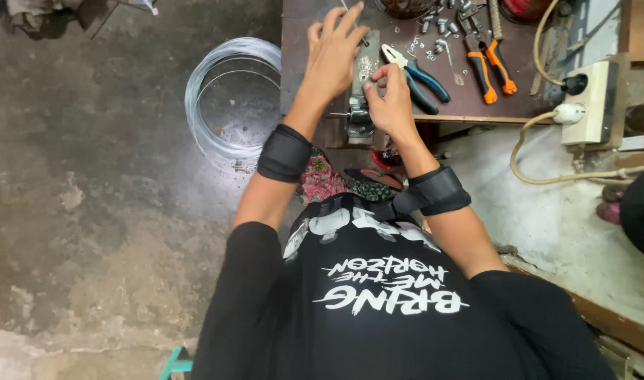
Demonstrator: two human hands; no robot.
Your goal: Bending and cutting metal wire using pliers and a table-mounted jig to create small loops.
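Head view, looking straight down over a seated person in a black printed shirt and black wristbands.

Hands: The left hand (334, 53) lies flat with fingers spread, loosely open, resting on the top of a small grey metal fixture (363, 84). The right hand (391, 98) is closed in a pinch, thumb and fingertips pressed together against the fixture's right side; whatever it pinches is too small to make out.

Location: The fixture stands at the near edge of a dark brown workbench (301, 77), overhanging that edge slightly, between the two hands.

Adjacent items: Blue-handled pliers (417, 77) lie just right of the right hand, jaws towards the fixture. Orange-handled pliers (487, 63) lie further right, well apart from the hands. Loose silver bolts (438, 35) are scattered behind them.

Signs and fittings: No packages are seen. A cream rectangular power strip (591, 105) is mounted at the bench's right end, carrying a black plug and a white plug with a cream cord looping below.

Edges and room: The bench's left edge runs vertically beside the left forearm. Left of it a coil of silver wire (227, 98) lies on stained concrete floor (90, 211), which is otherwise open. To the right, a pale wall face sits close to the right elbow.
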